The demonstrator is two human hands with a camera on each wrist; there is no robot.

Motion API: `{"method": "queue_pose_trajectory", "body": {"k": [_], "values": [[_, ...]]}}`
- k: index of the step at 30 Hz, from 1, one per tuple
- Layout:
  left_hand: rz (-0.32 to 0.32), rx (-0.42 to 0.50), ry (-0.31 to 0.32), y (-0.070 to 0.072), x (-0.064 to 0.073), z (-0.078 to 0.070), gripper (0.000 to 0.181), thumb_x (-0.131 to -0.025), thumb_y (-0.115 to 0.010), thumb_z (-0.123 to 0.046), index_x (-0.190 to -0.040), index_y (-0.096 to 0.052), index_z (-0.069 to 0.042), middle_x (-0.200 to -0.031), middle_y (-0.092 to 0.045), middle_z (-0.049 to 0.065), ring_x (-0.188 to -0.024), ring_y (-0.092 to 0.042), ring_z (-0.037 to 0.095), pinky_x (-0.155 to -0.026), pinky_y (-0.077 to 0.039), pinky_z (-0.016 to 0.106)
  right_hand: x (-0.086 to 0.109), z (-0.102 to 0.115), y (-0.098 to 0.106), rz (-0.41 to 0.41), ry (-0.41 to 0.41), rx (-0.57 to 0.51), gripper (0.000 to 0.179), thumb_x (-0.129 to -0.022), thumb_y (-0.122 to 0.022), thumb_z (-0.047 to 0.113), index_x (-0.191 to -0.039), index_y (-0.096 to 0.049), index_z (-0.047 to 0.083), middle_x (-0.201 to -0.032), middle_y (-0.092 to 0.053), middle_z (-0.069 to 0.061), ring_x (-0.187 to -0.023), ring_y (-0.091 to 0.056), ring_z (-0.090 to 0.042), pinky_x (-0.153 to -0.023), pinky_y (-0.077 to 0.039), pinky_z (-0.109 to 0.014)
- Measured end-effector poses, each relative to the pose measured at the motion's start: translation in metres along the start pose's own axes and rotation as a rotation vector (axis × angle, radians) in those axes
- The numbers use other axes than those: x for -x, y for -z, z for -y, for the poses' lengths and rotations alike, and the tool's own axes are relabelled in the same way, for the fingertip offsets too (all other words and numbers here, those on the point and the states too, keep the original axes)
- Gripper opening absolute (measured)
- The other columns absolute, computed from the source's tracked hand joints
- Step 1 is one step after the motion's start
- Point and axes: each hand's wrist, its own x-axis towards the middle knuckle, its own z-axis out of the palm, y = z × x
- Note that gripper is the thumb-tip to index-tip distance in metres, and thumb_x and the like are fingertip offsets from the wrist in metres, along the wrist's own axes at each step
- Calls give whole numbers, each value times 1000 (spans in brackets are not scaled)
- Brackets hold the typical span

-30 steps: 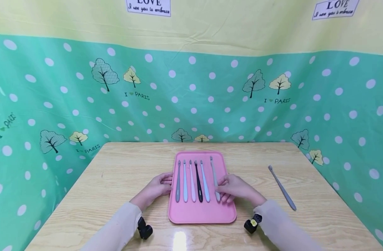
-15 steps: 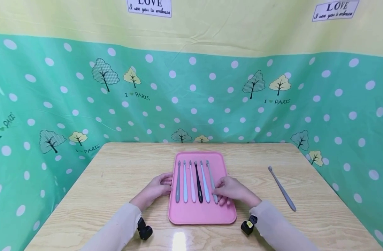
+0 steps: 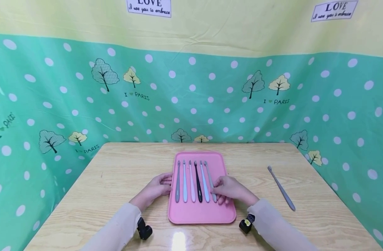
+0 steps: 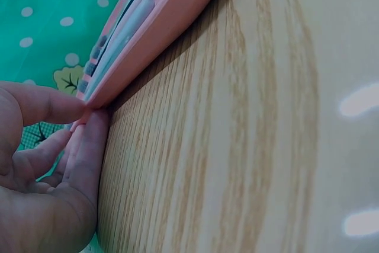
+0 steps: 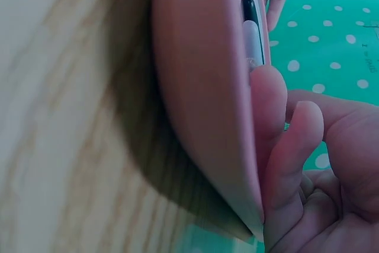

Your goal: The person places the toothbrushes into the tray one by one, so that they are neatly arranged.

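Observation:
A pink tray [image 3: 202,214] lies on the table with a row of toothbrushes in it, heads toward the far side. At the tray's left edge my left hand [image 3: 155,189] grips the rim; the left wrist view has its fingertips [image 4: 74,106] meeting there. My right hand [image 3: 230,190] reaches over the right rim and pinches the lower handle of the rightmost toothbrush [image 3: 208,176], a grey-green one. Left of it lie a light blue toothbrush [image 3: 205,183], a black one, a pink one, another light blue one and a dark grey toothbrush [image 3: 177,184].
Another grey toothbrush [image 3: 281,189] lies slantwise on the wooden table [image 3: 128,157], right of the tray. Behind the table hangs a green and yellow curtain [image 3: 191,90] with dots and trees. Each wrist wears a small black camera [image 3: 144,228].
The grey-green toothbrush has moved left with my right hand, so that it now lies close beside the light blue one. My left hand has stayed at the tray's edge.

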Motion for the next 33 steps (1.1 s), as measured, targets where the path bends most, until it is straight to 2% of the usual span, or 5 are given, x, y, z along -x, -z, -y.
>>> {"method": "queue_pose_trajectory", "body": {"k": [6,18,33], "values": [[-6,6,0,0,0,1,66,-87,-62,9,-149,-39,5,-132,-50,24,-117,-58,32,-94,-58,39,-3,-4,-1,-9,-6,5,24,-94,-70,21,-103,-59,1,-70,-66,-11,-48,-60,-12,-38,-49,-20],[1,-4,7,1,-1,2,65,-88,-61,8,-149,-38,5,-134,-50,23,-118,-57,32,-94,-58,38,-2,-6,1,7,46,26,38,-95,-68,21,-119,-53,-3,-72,-65,-11,-47,-60,-14,-37,-51,-24],[-3,-16,5,1,-2,1,64,-89,-61,8,-149,-38,5,-134,-50,24,-117,-58,32,-93,-58,37,-3,-5,0,5,38,18,42,-97,-66,22,-125,-50,-5,-72,-66,-12,-47,-60,-14,-38,-52,-24]]}}
